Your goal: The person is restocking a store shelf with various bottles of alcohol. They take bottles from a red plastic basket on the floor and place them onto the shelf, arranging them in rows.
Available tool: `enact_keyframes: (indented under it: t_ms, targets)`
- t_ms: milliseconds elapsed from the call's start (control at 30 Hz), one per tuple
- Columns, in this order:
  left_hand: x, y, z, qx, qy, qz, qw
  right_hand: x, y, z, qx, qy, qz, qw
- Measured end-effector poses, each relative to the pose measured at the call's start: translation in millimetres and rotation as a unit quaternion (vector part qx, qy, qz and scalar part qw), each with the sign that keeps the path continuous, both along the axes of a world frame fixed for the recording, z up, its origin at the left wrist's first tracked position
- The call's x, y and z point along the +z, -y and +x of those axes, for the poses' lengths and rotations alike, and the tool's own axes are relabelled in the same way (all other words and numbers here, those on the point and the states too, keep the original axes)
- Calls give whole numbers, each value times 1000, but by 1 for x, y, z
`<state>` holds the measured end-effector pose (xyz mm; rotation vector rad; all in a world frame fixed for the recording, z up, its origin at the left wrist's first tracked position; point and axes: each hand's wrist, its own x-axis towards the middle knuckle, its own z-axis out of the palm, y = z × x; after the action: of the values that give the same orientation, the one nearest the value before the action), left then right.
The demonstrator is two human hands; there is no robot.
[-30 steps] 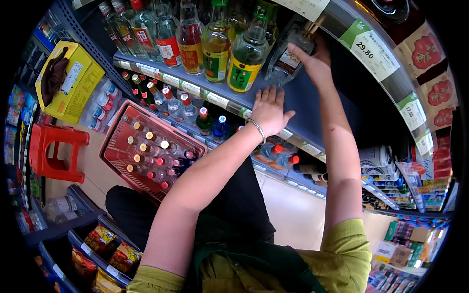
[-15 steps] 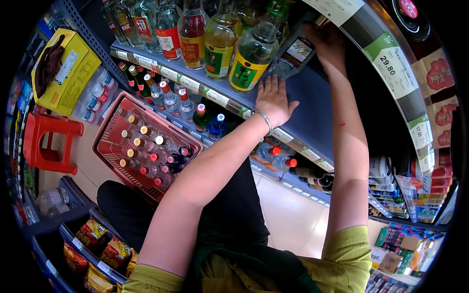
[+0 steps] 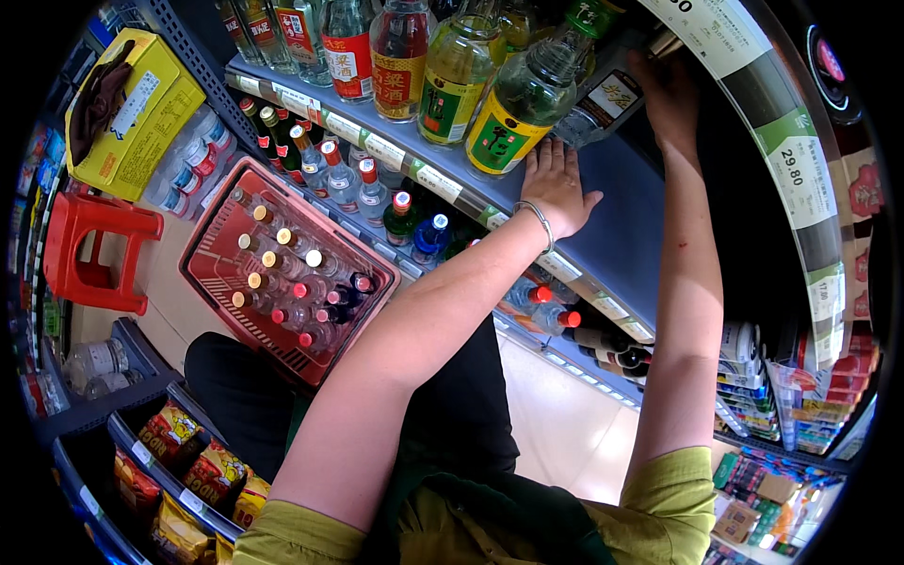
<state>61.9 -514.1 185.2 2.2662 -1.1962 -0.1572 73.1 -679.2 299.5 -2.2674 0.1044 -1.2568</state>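
A clear liquor bottle (image 3: 607, 100) with a dark label and metallic cap stands at the right end of a row on the shelf (image 3: 603, 243). My right hand (image 3: 670, 105) grips it near the neck and shoulder; some fingers are in shadow. My left hand (image 3: 562, 188), a bracelet at its wrist, lies with fingers stretched out at the shelf's front. Its fingertips are close to the base of the dark-labelled bottle and a large green-capped bottle (image 3: 513, 127) with a yellow and green label. Whether they touch the glass I cannot tell.
More bottles (image 3: 395, 71) line the shelf to the left, with others on a lower shelf (image 3: 372, 193). A red basket (image 3: 221, 254) of capped bottles stands left of my legs. Beyond it are a red stool (image 3: 99, 252) and yellow box (image 3: 132, 118). A price-tagged shelf edge (image 3: 796, 165) curves at right.
The shelf, bottles and basket sit slightly differently in the picture as the view shifts. Both hands appear a little further right, staying by the same bottles.
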Motion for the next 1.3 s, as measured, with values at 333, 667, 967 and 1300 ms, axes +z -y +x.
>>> enact_keyframes:
  t_ms: [333, 667, 967, 1300]
  targets:
    - [0, 2, -2, 6, 7, -5, 1000, 6, -8, -4, -30, -7, -16, 999]
    - [12, -39, -26, -46, -4, -88, 995, -12, -32, -24, -117, 4, 71, 991]
    - [23, -232, -23, -99, -78, -341, 932, -77, -253, -85, 60, -26, 228, 971]
    - [-64, -438, 58, 48, -164, 249, 953, -205, -412, 111, 361, -377, 179, 834]
